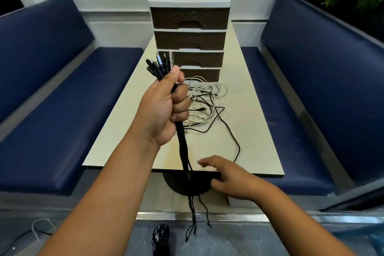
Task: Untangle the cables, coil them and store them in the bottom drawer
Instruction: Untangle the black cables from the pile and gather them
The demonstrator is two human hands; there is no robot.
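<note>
Left hand (164,108) fingers grip black cables (182,143) upright; right hand (230,178), blurred, seems spread, holding nothing, above the bench (124,110) edge.

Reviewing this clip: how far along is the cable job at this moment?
Partly sorted. The left hand grips a bundle of black cables, plugs up and tails hanging uncoiled. The right hand reaches open near the table edge. White and black cables still lie tangled, and the bottom drawer looks shut, so coiling and storing remain.

Four drawers (190,39), two benches (52,81), perhaps ten cables (204,102).
</note>
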